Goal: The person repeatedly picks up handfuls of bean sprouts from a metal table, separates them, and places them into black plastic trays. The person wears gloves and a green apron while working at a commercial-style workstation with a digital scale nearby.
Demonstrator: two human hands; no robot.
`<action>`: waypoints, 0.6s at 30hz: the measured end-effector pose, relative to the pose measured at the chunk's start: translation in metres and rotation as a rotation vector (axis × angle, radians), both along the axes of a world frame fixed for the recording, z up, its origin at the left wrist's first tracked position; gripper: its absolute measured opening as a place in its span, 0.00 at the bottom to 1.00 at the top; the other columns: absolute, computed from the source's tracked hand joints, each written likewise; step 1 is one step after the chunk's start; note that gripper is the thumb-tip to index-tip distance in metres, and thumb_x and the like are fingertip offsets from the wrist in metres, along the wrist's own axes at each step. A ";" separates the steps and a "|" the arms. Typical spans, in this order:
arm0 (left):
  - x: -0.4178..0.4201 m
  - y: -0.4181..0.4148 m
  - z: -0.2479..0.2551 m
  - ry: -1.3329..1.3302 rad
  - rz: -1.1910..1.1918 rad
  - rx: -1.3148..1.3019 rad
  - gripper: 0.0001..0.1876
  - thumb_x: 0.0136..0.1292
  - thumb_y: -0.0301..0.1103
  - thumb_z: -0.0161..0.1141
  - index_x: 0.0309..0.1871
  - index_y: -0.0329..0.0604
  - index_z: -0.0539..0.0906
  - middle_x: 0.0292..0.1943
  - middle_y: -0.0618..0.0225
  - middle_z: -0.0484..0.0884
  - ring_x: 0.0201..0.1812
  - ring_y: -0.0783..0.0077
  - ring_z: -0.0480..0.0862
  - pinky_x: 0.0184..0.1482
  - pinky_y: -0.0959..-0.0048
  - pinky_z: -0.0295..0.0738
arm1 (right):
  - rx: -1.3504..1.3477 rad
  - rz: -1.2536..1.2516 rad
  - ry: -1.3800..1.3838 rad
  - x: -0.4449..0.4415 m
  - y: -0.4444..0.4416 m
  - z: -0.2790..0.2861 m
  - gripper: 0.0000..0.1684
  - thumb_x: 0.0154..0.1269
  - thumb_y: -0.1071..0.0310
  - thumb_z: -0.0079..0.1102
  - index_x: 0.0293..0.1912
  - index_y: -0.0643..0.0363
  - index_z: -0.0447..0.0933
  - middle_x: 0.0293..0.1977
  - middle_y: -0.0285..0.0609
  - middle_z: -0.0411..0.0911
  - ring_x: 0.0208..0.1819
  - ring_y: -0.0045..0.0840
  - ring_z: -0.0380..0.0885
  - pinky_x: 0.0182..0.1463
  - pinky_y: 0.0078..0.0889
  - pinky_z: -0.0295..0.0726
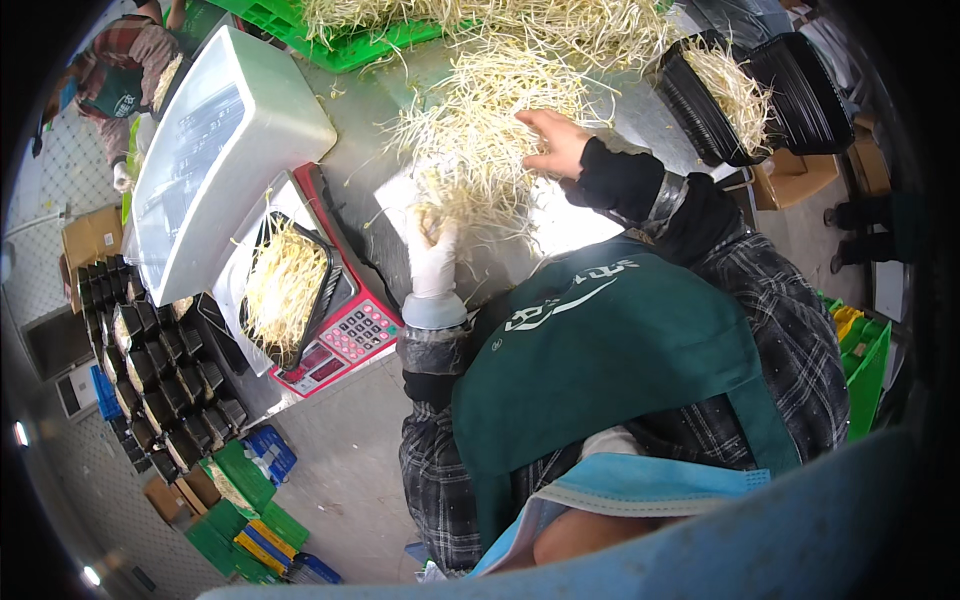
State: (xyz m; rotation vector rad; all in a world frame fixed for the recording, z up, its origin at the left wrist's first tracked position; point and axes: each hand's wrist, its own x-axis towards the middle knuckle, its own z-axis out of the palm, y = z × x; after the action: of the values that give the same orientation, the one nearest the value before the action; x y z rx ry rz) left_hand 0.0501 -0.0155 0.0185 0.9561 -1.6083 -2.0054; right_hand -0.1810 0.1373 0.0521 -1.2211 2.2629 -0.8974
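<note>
A loose heap of bean sprouts [502,112] lies on the metal table before me. My left hand [433,259], in a white glove, has its fingers curled round some sprouts at the heap's near left edge; they look blurred there. On the heap's right side rests my right hand [556,142], bare, its fingers spread and touching the sprouts. A white sheet [574,217] lies partly under the heap. At the left, a black plastic tray of sprouts [289,292] stands on a red digital scale [360,330].
A white bin [289,97] of clear plastic lids stands behind the scale. Stacked black trays [799,97], one with sprouts, are at right. A green crate [345,52] with more sprouts is at the back. Many filled trays [165,375] stand at left. Another person [124,67] is upper left.
</note>
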 end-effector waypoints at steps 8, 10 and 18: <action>-0.003 -0.019 0.024 -0.082 0.101 -0.444 0.28 0.50 0.39 0.65 0.51 0.35 0.67 0.43 0.59 0.74 0.36 0.68 0.76 0.40 0.73 0.71 | -0.013 0.042 0.379 -0.010 0.010 0.017 0.37 0.47 0.60 0.62 0.58 0.57 0.62 0.55 0.51 0.62 0.54 0.42 0.63 0.58 0.42 0.61; -0.032 -0.005 0.024 -0.065 -0.041 -0.944 0.40 0.40 0.47 0.69 0.56 0.37 0.65 0.48 0.46 0.70 0.52 0.47 0.69 0.57 0.58 0.60 | -0.138 0.249 0.410 0.018 0.000 0.003 0.38 0.46 0.58 0.64 0.58 0.51 0.63 0.58 0.47 0.61 0.58 0.40 0.59 0.60 0.46 0.58; -0.007 -0.010 0.022 -0.571 -0.167 -0.685 0.31 0.49 0.40 0.62 0.58 0.42 0.67 0.54 0.49 0.69 0.56 0.50 0.67 0.56 0.62 0.62 | -0.096 0.241 0.517 0.011 0.020 0.011 0.21 0.47 0.71 0.55 0.46 0.51 0.73 0.53 0.41 0.66 0.53 0.37 0.64 0.56 0.41 0.63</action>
State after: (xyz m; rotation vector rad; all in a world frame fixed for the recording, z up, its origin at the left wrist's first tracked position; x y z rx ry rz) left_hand 0.0431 -0.0257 0.0401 1.1784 -2.5084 -1.1274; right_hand -0.1698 0.1571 0.0626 -1.9022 2.3880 -0.6585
